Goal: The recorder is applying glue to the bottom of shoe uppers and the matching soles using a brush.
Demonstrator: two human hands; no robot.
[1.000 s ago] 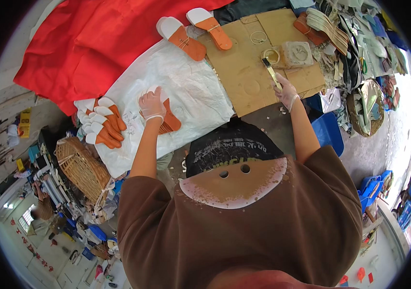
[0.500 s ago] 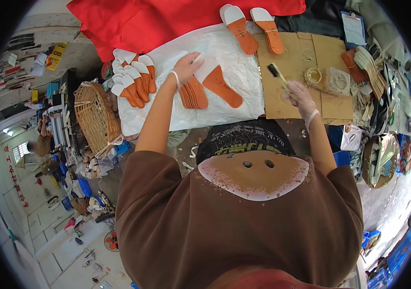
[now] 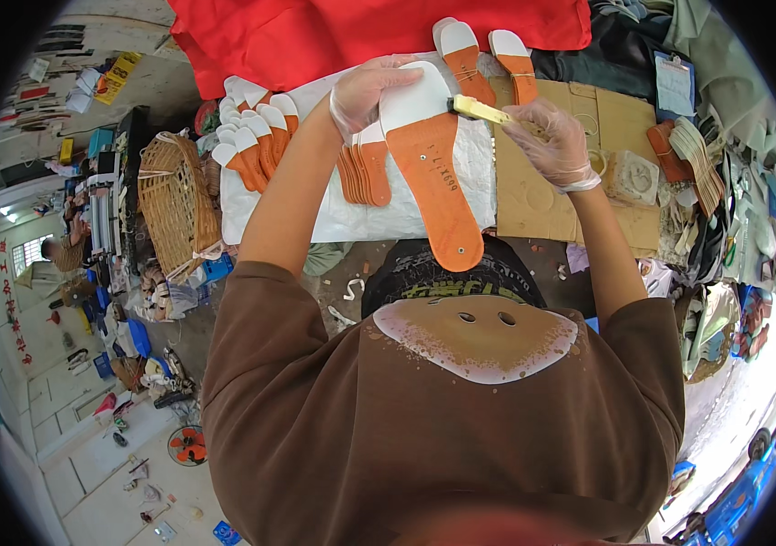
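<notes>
Dark lettering is borne by the orange-and-white insole (image 3: 436, 187), held over the near edge of the white sheet (image 3: 481, 177), its white end pinched by the left hand (image 3: 365, 93). A brush (image 3: 481, 109) is gripped by the curled right hand (image 3: 553, 144), bristles at the insole's side.

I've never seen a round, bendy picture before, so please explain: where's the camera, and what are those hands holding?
There's no robot here, just a person. A wide fisheye camera on their head looks down, so straight edges bend. The left hand holds a sole-shaped piece, white at the top and orange below. The right hand holds a brush, its tip close to the piece's edge. Both wear thin, see-through gloves. On the white sheet lie more sole shapes; brown cardboard lies beside it.
</notes>
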